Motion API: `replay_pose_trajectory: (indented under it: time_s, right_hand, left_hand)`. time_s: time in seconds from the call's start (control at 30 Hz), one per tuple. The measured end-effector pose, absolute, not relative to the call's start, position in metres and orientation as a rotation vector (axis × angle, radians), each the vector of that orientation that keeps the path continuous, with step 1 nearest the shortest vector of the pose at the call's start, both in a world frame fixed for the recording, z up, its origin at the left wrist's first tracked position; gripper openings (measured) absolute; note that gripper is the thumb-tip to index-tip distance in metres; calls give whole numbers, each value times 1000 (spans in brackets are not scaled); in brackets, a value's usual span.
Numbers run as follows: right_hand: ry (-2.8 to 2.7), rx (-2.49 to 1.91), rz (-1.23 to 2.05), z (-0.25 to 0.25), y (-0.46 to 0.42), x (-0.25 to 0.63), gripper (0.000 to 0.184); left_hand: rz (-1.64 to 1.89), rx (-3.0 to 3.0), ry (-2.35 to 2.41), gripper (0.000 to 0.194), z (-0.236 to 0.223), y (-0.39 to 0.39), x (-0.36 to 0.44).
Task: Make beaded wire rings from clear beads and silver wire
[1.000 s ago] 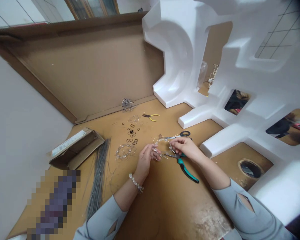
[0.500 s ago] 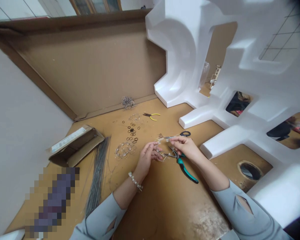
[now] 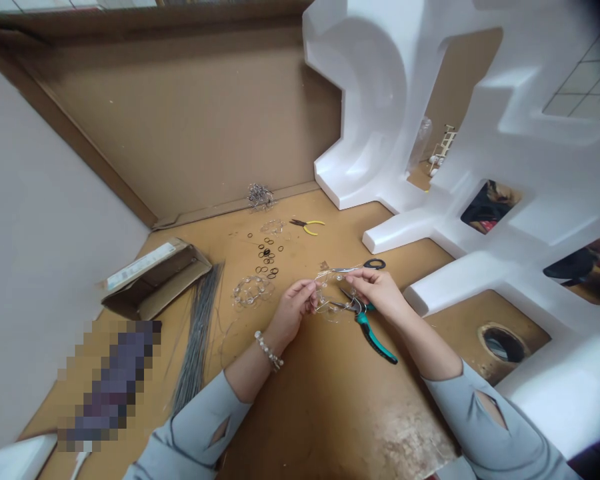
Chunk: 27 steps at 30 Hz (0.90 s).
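Between my two hands is a ring of thin wire with clear beads (image 3: 334, 308). My left hand (image 3: 296, 305) pinches its left side with thumb and fingertips. On the upper right side, my right hand (image 3: 375, 288) grips it with closed fingers. Teal-handled pliers (image 3: 375, 339) lie on the table just under the ring, their jaws partly behind the wire. Scissors with a black handle (image 3: 375, 264) rest beyond my right hand. A second beaded wire ring (image 3: 251, 291) lies to the left of my left hand.
Small black rings (image 3: 267, 253) are scattered ahead, near yellow-handled pliers (image 3: 310, 227). A tangle of wire (image 3: 260, 195) sits by the cardboard wall. At left are a bundle of straight wires (image 3: 199, 340) and an open cardboard box (image 3: 155, 280). White moulded foam (image 3: 380, 133) stands at right.
The beaded wire ring has turned a little in my hands, and my left fingers have drawn together into a pinch. The view has tilted slightly downward.
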State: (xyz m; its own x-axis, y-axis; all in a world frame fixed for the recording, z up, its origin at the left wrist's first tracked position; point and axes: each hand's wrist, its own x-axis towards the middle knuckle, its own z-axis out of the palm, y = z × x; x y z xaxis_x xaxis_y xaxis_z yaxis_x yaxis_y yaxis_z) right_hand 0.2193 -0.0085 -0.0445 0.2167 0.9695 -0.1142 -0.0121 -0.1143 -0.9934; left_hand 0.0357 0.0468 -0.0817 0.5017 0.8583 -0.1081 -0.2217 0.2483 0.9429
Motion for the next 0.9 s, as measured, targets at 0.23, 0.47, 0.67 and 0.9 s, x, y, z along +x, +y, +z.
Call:
replay_pose_trajectory:
  time_s: [0.23, 0.47, 0.67, 0.9]
  right_hand:
    - [-999, -1408, 1083, -42, -9, 220, 36]
    - [-960, -1424, 1088, -41, -9, 219, 38]
    - [-958, -1407, 1080, -42, -9, 219, 36]
    - [-977, -1400, 1081, -40, -10, 220, 35]
  left_hand:
    - [826, 1079, 716, 24, -81, 46, 35]
    - [842, 1124, 723, 23, -86, 48, 35]
    - [845, 1109, 736, 24, -85, 48, 35]
    - [835, 1094, 728, 26, -83, 47, 36]
